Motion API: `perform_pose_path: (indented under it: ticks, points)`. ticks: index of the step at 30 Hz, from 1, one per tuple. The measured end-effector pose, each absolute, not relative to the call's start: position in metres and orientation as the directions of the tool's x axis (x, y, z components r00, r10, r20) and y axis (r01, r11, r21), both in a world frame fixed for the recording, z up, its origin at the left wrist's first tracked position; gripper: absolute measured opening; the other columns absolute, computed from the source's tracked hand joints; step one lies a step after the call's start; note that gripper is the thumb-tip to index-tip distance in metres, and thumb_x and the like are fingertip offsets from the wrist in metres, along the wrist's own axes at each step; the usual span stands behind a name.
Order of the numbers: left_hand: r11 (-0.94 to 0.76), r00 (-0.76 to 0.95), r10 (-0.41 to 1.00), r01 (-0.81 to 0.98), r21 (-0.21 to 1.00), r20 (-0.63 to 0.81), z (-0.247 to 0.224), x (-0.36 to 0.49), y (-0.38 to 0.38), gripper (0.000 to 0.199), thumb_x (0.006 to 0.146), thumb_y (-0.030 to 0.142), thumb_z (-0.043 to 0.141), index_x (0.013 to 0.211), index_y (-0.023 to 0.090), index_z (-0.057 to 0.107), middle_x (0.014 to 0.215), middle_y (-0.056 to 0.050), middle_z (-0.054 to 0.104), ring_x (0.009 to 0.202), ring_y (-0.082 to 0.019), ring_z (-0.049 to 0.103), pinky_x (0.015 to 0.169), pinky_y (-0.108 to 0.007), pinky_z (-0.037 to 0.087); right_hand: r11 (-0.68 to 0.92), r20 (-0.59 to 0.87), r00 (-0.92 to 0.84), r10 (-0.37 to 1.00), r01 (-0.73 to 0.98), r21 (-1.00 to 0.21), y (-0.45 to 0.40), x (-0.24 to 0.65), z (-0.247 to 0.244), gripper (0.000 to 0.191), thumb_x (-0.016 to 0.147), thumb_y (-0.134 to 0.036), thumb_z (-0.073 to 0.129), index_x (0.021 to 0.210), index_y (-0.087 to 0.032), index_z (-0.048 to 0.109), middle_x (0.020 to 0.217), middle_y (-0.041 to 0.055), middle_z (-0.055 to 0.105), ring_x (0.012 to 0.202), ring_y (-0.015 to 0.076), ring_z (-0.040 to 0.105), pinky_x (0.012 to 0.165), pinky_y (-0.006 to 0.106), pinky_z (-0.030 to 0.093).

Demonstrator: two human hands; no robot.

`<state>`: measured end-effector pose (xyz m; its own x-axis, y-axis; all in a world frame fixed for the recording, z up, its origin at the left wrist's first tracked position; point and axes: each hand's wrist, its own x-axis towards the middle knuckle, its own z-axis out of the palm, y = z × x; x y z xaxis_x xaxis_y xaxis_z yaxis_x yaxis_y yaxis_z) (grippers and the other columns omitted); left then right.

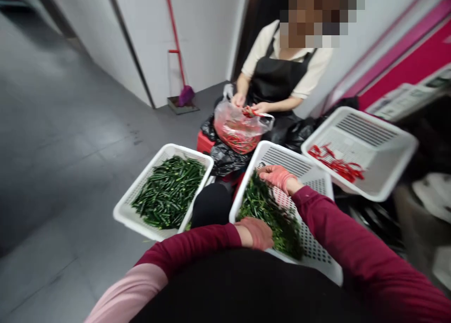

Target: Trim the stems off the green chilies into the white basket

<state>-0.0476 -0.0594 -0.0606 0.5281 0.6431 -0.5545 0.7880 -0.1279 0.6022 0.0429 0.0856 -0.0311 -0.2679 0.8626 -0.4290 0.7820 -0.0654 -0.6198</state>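
Leafy green stalks or peppers [269, 215] lie in the white basket [326, 266] in front of me. My left hand [257, 232], in a pink glove, rests at the near left side of this heap, its fingers curled and partly hidden. At the heap's far end is my right hand [276, 176], also gloved in pink, with bent fingers touching the greens; whether it grips any is unclear. To the left, a second white basket [121, 210] holds many green chili peppers [169, 191]. A third basket [398, 163] at the right contains red chilies [336, 163].
Across from me sits a person [282, 78] in a black apron, handling red chilies over a plastic bag [239, 130] of them. Black bags [227, 159] lie between the baskets. A red-handled broom [176, 45] and dustpan [183, 107] stand by the wall.
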Motion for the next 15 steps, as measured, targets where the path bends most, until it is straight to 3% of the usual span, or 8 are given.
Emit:
perform_pose_path:
  ticks: [2,3,5,9,15]
  points:
    - [-0.235,0.536,0.593,0.829,0.507,-0.601,-0.048,-0.043,-0.055,0.024,0.072,0.029,0.048,0.076,0.017,0.068,0.088,-0.013,0.065,0.087,-0.031,0.059,0.072,-0.047,0.044,-0.021,-0.451,-0.135,0.882,0.946,-0.323,0.080,0.104,-0.048,0.017,0.069,-0.019,0.058,0.081,-0.016,0.069,0.071,0.0037,0.066,0.062,0.0145,0.057,0.063,0.026,0.045]
    - [-0.289,0.549,0.576,0.830,0.477,-0.606,-0.042,-0.040,-0.054,0.026,0.074,0.030,0.046,0.079,0.017,0.068,0.090,-0.012,0.065,0.087,-0.029,0.060,0.072,-0.045,0.045,-0.028,-0.471,-0.092,0.878,0.970,-0.242,0.073,0.127,-0.056,0.015,0.066,-0.016,0.060,0.077,-0.017,0.069,0.069,0.0028,0.066,0.064,0.0152,0.058,0.065,0.026,0.045]
    - [-0.375,0.580,0.541,0.814,0.443,-0.609,-0.031,-0.033,-0.052,0.029,0.077,0.030,0.043,0.084,0.018,0.068,0.090,-0.012,0.065,0.087,-0.028,0.060,0.072,-0.042,0.045,-0.059,-0.492,-0.057,0.869,0.974,-0.217,0.058,0.155,-0.074,0.018,0.066,-0.015,0.059,0.079,-0.019,0.070,0.073,0.0019,0.067,0.069,0.0156,0.060,0.069,0.025,0.044]
    - [-0.496,0.588,0.483,0.794,0.351,-0.648,-0.021,-0.018,-0.052,0.033,0.080,0.026,0.038,0.091,0.015,0.067,0.090,-0.014,0.066,0.087,-0.029,0.061,0.069,-0.041,0.047,-0.004,-0.442,-0.101,0.891,0.973,-0.230,0.041,0.151,-0.102,0.030,0.078,-0.028,0.051,0.106,-0.025,0.061,0.099,0.0018,0.065,0.087,0.0150,0.058,0.078,0.024,0.042]
    - [-0.484,0.554,0.501,0.816,0.316,-0.664,-0.028,-0.010,-0.051,0.038,0.080,0.032,0.035,0.093,0.015,0.067,0.093,-0.013,0.066,0.084,-0.027,0.062,0.068,-0.036,0.048,0.097,-0.461,-0.170,0.871,0.979,-0.176,0.050,0.118,-0.109,0.040,0.067,-0.034,0.065,0.103,-0.018,0.061,0.107,0.0130,0.061,0.099,0.0255,0.055,0.084,0.034,0.040]
